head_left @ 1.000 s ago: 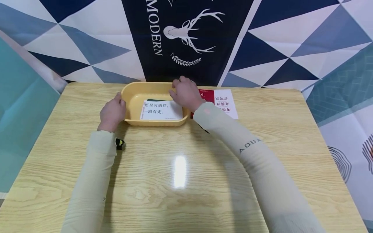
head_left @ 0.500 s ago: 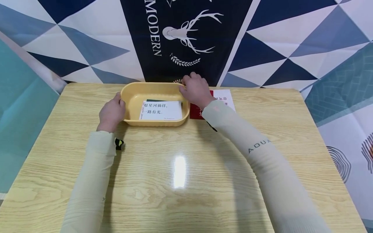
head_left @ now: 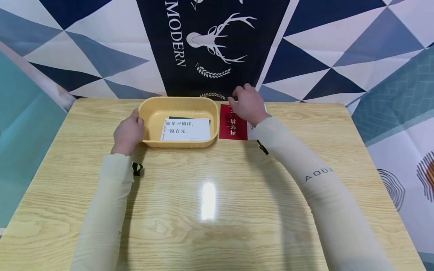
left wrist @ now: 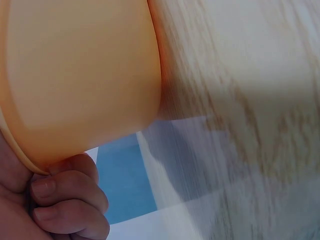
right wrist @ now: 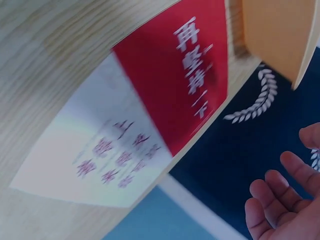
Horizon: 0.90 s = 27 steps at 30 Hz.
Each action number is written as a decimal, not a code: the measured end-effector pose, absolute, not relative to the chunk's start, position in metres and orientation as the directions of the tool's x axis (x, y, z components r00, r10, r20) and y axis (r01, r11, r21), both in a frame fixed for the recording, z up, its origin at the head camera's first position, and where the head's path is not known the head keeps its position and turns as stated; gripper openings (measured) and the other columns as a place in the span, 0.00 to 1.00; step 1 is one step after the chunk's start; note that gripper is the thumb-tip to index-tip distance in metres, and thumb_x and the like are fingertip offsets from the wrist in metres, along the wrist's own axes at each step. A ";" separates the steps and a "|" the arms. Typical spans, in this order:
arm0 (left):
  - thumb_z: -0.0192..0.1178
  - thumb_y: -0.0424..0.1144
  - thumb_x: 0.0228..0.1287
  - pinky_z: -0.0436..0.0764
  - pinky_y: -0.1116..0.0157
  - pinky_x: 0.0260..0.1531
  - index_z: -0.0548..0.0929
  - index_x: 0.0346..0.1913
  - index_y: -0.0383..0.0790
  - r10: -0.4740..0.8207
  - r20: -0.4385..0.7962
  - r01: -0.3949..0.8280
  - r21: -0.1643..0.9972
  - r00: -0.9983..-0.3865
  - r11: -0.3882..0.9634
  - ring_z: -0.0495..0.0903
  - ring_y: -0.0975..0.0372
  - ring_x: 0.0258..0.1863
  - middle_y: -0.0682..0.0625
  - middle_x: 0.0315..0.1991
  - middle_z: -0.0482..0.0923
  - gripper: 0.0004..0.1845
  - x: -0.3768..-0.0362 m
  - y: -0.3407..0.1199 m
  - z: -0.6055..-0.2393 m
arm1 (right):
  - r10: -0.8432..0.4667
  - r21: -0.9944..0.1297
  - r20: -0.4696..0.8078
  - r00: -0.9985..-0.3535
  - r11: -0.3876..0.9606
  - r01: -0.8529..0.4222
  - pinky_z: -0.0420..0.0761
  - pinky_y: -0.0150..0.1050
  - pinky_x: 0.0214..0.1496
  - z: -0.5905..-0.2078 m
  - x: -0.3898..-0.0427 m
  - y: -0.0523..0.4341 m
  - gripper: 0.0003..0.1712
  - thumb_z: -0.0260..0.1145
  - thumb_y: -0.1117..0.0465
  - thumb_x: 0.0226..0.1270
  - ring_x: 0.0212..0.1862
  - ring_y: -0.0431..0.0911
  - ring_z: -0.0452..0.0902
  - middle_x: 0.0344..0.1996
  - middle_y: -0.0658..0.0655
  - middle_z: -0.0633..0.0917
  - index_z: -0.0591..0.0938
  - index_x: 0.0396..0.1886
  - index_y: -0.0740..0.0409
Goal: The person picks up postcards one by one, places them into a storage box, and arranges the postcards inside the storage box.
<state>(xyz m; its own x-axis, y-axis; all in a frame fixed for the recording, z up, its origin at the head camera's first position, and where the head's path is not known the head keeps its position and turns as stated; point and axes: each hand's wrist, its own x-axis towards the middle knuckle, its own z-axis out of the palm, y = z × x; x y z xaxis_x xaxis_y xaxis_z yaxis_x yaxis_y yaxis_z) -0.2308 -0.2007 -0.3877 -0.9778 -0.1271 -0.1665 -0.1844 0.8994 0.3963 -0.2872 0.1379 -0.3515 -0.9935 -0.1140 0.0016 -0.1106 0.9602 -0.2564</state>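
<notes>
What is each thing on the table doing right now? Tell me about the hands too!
Yellow tray: upright on the table, its left end held.
White card: lying flat inside the tray.
Red card: flat on the table, right of the tray.
White-and-red card: flat, partly under the red card.
Left hand: gripping the tray's rim.
Right hand: open above the red card, holding nothing.

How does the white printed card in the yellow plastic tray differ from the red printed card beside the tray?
The white printed card has dark characters; the red printed card has pale ones. The white card lies inside the yellow plastic tray over a dark card; the red card lies on the wooden table, overlapping a white sheet. The white card lies crosswise; the red card points away. Both are flat rectangles bearing Chinese characters.
</notes>
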 end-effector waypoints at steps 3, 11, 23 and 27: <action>0.27 0.45 0.73 0.71 0.55 0.28 0.47 0.74 0.40 -0.125 -0.171 -0.185 0.396 -0.977 0.899 0.73 0.47 0.31 0.29 0.46 0.75 0.29 -0.231 -0.201 -0.387 | -0.084 -0.255 -0.012 -0.996 0.964 -0.078 0.73 0.47 0.58 -0.352 -0.285 0.149 0.25 0.52 0.48 0.69 0.49 0.53 0.70 0.51 0.61 0.75 0.75 0.56 0.59; 0.26 0.46 0.73 0.72 0.50 0.34 0.46 0.74 0.41 -0.120 -0.179 -0.183 0.397 -0.977 0.899 0.74 0.45 0.37 0.29 0.58 0.69 0.30 -0.232 -0.202 -0.389 | -0.031 -0.283 -0.014 -0.999 0.959 -0.026 0.74 0.47 0.53 -0.359 -0.280 0.177 0.25 0.52 0.49 0.69 0.47 0.53 0.71 0.48 0.62 0.75 0.75 0.54 0.63; 0.26 0.45 0.73 0.71 0.54 0.28 0.47 0.74 0.38 -0.113 -0.157 -0.168 0.403 -0.981 0.899 0.73 0.46 0.30 0.27 0.50 0.73 0.30 -0.229 -0.200 -0.386 | 0.028 -0.320 -0.029 -0.999 0.947 0.036 0.72 0.53 0.54 -0.374 -0.271 0.214 0.26 0.49 0.49 0.69 0.50 0.57 0.71 0.49 0.66 0.73 0.74 0.53 0.67; 0.26 0.46 0.73 0.73 0.49 0.35 0.47 0.74 0.39 -0.125 -0.172 -0.186 0.404 -0.977 0.896 0.75 0.43 0.39 0.27 0.59 0.68 0.30 -0.228 -0.200 -0.385 | 0.043 -0.344 -0.031 -0.999 0.938 0.051 0.72 0.55 0.53 -0.381 -0.268 0.225 0.27 0.49 0.49 0.69 0.51 0.59 0.70 0.49 0.68 0.72 0.74 0.52 0.69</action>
<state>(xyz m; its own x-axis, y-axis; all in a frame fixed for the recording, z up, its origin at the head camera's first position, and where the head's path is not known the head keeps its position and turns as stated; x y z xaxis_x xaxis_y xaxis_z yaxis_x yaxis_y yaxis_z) -0.2282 -0.1998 -0.3848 -0.9771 -0.1246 -0.1724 -0.1855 0.8958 0.4038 -0.2678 0.2247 -0.3814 -0.9986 0.0432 -0.0313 0.0513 0.9375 -0.3442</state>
